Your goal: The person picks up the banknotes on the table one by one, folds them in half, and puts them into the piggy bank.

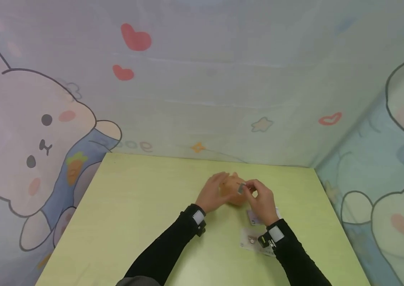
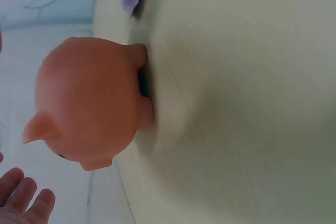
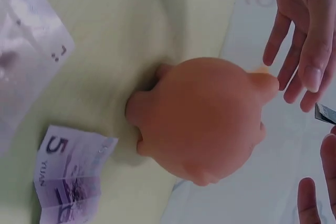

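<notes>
An orange piggy bank point(image 1: 232, 186) point(image 2: 86, 98) point(image 3: 202, 116) stands on its feet on the table. My left hand point(image 1: 213, 194) point(image 3: 307, 32) is at its left side with fingers extended and loosely spread, holding nothing; some of its fingertips show at the lower left of the left wrist view. My right hand point(image 1: 262, 201) pinches a small folded banknote point(image 1: 240, 188) point(image 3: 326, 114) between thumb and fingers, above the right part of the piggy bank's back. In the right wrist view only a few right fingers point(image 3: 310, 200) and one end of the folded note show.
On the yellow table point(image 1: 134, 198), a creased purple 5 yuan note point(image 3: 73, 174) point(image 1: 253, 217) lies close to the piggy bank. A paler note point(image 1: 247, 239) point(image 3: 31, 51) lies nearer me, under my right wrist. A cartoon-printed cloth point(image 1: 205, 87) hangs behind the table.
</notes>
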{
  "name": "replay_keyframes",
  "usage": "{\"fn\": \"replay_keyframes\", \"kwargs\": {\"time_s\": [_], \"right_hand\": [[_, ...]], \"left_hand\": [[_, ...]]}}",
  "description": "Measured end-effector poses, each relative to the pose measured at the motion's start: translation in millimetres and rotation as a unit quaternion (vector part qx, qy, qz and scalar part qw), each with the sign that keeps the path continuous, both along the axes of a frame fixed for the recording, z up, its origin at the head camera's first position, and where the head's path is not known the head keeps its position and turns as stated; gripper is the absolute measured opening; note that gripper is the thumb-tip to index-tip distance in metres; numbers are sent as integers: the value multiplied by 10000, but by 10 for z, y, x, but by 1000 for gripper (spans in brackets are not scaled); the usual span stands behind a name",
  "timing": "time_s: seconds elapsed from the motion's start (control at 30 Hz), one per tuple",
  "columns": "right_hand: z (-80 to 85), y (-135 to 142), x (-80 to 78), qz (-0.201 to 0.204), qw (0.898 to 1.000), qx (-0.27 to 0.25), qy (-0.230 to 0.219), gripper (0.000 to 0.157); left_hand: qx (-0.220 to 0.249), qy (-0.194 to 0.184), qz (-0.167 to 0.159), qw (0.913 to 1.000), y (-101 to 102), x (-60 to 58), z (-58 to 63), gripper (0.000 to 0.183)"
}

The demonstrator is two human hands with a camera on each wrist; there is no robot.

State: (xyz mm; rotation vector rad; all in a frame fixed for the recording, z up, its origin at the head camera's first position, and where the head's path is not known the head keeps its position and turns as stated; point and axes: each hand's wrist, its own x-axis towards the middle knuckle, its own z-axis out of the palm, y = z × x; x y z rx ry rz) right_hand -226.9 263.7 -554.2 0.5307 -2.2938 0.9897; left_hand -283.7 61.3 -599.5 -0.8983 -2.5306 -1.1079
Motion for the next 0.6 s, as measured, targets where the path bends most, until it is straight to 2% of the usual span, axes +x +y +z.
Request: {"fn": "replay_keyframes", "kwargs": {"time_s": [0.1,0.33,0.5,0.57,0.6], "right_hand": [[18,31,-59,-139,9998,164,55,10],[41,76,-165,-262,9993,249,26,9],[41,98,-220,-279,9994,215,-24,9],[44,106,-238,-268,9994,214,2,9],[45,112,-245,-265,9994,217,20,9]], "left_hand": [[-292,-145,-17,9995,71,-91,0,85],[-510,-723,-252,9958,202,-223,22,101],[-513,-693,-322,9958,299,-325,-17,107],[-700,-561,-344,9954,355,-379,-43,101],[-885,-437,-420,9942,389,-403,-51,90]]}}
